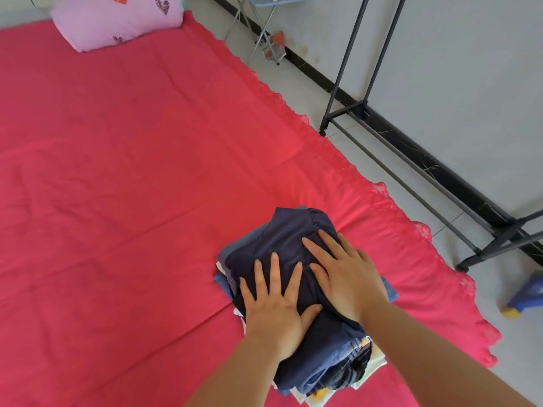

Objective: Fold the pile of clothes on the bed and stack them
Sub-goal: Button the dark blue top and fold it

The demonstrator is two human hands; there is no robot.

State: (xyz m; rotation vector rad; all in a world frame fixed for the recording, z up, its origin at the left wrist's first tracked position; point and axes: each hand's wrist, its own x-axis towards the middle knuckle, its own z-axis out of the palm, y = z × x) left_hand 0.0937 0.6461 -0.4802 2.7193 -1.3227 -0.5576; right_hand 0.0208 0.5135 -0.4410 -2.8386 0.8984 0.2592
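A stack of folded clothes (332, 362) sits on the red bedsheet (117, 186) near the bed's right edge. Its top piece is a dark navy garment (282, 239) with a gathered hem at the far side. Denim and pale pieces show underneath at the stack's near end. My left hand (273, 301) lies flat on the navy garment with fingers spread. My right hand (343, 271) lies flat beside it on the same garment, fingers straight and pointing up-left. Both hands press on the top of the stack.
A pink pillow (117, 22) with heart prints lies at the head of the bed. A black metal clothes rack (411, 160) stands on the tiled floor right of the bed. A folding stand (261, 27) is at the wall, and a blue stool (526, 295) at far right.
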